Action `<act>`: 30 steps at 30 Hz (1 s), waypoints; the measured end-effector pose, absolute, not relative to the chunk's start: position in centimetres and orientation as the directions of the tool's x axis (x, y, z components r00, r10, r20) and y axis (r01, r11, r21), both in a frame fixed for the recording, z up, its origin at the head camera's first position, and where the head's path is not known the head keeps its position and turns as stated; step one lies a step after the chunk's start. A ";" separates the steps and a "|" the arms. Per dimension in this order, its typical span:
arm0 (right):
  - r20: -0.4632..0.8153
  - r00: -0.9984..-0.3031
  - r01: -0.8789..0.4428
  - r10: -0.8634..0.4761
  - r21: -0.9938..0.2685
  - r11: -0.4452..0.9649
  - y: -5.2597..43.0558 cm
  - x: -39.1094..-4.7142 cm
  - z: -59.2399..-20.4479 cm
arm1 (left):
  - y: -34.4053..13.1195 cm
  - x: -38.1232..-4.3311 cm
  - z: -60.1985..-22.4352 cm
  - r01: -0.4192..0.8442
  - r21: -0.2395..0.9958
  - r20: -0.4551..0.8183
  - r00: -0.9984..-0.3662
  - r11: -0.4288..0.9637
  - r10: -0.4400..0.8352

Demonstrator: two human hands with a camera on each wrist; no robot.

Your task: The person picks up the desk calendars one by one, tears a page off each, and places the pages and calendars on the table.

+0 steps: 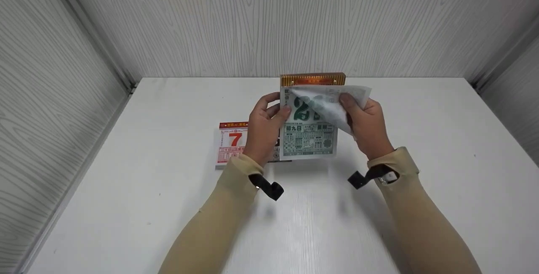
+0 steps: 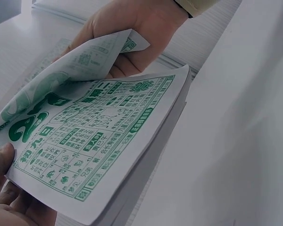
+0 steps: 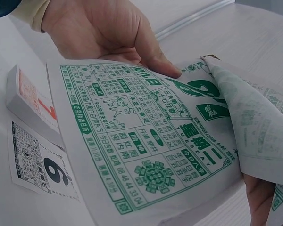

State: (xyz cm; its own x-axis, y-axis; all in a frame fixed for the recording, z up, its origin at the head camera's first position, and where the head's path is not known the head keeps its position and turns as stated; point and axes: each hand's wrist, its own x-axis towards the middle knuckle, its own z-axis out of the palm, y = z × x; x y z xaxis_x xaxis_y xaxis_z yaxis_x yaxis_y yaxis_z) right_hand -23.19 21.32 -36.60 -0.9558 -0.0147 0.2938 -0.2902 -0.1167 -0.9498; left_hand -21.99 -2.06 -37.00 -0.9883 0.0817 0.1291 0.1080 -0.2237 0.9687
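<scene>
A thick tear-off calendar (image 1: 309, 141) with green print and a gold-and-red header is held up above the table. My left hand (image 1: 265, 126) grips its left edge, thumb on the front page and the other fingers behind. My right hand (image 1: 368, 122) pinches the top sheet (image 1: 334, 107), which is peeled up from the lower right and folded diagonally back. Along the top left the sheet still meets the pad. The page under it shows a large green numeral, partly covered by the lifted paper in the head view.
Behind my left hand, a smaller calendar (image 1: 229, 141) with a red 7 lies on the white table (image 1: 168, 206). Beside it lies a loose sheet (image 3: 40, 162) with a black 6, mostly hidden in the head view. Wood-grain panels (image 1: 269, 25) enclose the back and sides.
</scene>
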 end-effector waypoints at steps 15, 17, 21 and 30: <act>0.402 -0.915 -0.402 -0.041 -0.897 0.186 21.6 -23.0 -35.2 | -2.2 -22.2 -37.2 0.110 0.976 0.120 -0.992 -0.190 0.040; 0.433 -0.899 -0.435 -0.064 -0.864 0.254 21.6 -22.9 -34.5 | -2.2 -22.2 -37.3 0.111 0.978 0.119 -0.992 -0.175 0.036; 0.475 -0.875 -0.476 -0.096 -0.806 0.353 21.6 -22.9 -33.3 | -2.1 -22.3 -37.4 0.118 0.982 0.124 -0.992 -0.146 0.031; 0.498 -0.864 -0.498 -0.073 -0.826 0.265 22.4 -23.6 -32.2 | -1.8 -22.2 -37.5 0.136 0.976 0.146 -0.988 -0.172 0.045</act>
